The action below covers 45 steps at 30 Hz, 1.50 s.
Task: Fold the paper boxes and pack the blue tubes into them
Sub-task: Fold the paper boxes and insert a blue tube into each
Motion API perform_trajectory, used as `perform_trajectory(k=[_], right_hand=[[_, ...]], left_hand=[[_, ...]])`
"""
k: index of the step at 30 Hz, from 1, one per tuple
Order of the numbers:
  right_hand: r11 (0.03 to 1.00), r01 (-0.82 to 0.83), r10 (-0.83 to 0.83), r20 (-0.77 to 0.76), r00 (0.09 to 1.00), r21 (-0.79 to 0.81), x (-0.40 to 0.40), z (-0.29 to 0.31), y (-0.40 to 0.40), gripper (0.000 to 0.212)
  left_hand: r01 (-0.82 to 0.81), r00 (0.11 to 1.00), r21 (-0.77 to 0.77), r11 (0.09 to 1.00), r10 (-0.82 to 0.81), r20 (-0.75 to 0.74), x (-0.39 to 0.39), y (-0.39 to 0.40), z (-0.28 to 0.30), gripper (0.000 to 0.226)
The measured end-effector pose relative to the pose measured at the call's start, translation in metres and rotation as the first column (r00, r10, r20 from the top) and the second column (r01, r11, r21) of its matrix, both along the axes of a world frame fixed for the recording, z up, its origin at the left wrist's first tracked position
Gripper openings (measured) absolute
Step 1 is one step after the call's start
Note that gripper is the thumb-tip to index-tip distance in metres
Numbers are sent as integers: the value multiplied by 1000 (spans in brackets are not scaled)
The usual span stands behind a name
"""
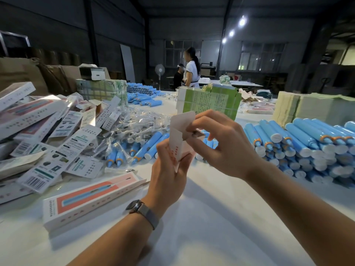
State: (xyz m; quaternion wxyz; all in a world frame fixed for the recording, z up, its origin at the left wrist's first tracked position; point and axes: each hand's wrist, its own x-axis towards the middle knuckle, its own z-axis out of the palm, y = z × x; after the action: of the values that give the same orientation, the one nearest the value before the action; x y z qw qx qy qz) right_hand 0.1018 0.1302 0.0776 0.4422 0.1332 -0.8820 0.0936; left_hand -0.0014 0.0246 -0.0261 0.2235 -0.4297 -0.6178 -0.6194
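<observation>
Two hands: both engaged on one paper box (179, 139), held above the counter (221, 217) at frame centre.
Left hand (169, 169): fingers wrapped round the box body from below.
Right hand (221, 143): fingers pinched on an end flap.
Blue tubes (307, 146): stacked at right; more at centre.
Finished box (90, 198): laid flat, lower left.

White surface (207, 223) bearing packing stock. A folded white-and-coral box (90, 200) lies at 8 o'clock, with a heap of flat printed cartons (44, 135) at 9 o'clock and bagged clear applicators (134, 123) beside it toward centre. Stacked blue tubes (307, 148) occupy 3 o'clock, more blue tubes (142, 95) lie at 11 o'clock, and green-printed leaflet bundles (209, 100) stand at 12 o'clock.
</observation>
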Motion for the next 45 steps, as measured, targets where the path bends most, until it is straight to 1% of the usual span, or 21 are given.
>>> perform_trajectory(k=[4,6,8,10,12,14,16,21,23,25,26,27,29,31,32,35,40,45], right_hand=[[996,53,-54,-16,998,-74,4,3,2,14],[995,48,-48,7,999,-89,5,3,1,13],[998,54,-53,53,997,-28,6,3,-3,18],[990,125,-131,107,986,62,6,3,-7,26],[979,179,-194,168,966,100,7,6,-9,31],[981,153,-175,204,963,119,8,7,-8,29],[985,106,-132,189,973,138,8,5,-5,29],[998,30,-24,107,994,-58,3,-2,4,26],[983,-27,46,102,994,-182,-1,-6,6,26],[941,-92,135,112,985,-327,-3,-9,10,30],[910,-119,177,112,978,-398,-4,-11,13,32],[877,-140,212,107,971,-459,-4,-12,15,34],[829,-171,254,87,963,-533,-4,-15,18,38],[805,-192,274,65,960,-562,-5,-17,18,41],[801,-197,276,57,960,-566,-6,-17,16,41],[805,-208,265,23,964,-555,-7,-18,14,44],[764,-207,258,-5,966,-611,-7,-20,14,48],[746,-208,236,-41,971,-633,-1,-22,16,47]], left_hand=[[10,1000,-2,1000,-10,9,0,-1,0,40],[6,1000,-4,1000,-6,18,0,-1,0,39],[6,1000,-2,1000,-6,16,1,-1,1,39],[12,1000,4,1000,-12,9,1,-2,2,39],[18,1000,4,1000,-18,15,1,-2,3,39],[14,999,9,1000,-15,41,2,-2,3,39],[8,998,22,1000,-10,66,2,-3,3,41],[19,996,14,1000,-20,87,4,-5,5,38],[77,990,6,997,-77,119,5,-6,7,35],[167,974,22,986,-169,148,6,-7,9,34],[185,972,24,982,-187,142,5,-8,12,36],[166,980,16,986,-166,113,5,-9,14,38],[76,997,-8,997,-76,28,3,-10,18,41],[33,999,9,999,-33,-3,3,-11,20,35],[37,999,19,999,-37,7,4,-11,21,34],[68,997,35,997,-70,46,8,-12,21,53],[50,996,16,999,-49,-77,6,-12,22,47],[84,993,0,996,-83,-80,11,-8,22,47]])
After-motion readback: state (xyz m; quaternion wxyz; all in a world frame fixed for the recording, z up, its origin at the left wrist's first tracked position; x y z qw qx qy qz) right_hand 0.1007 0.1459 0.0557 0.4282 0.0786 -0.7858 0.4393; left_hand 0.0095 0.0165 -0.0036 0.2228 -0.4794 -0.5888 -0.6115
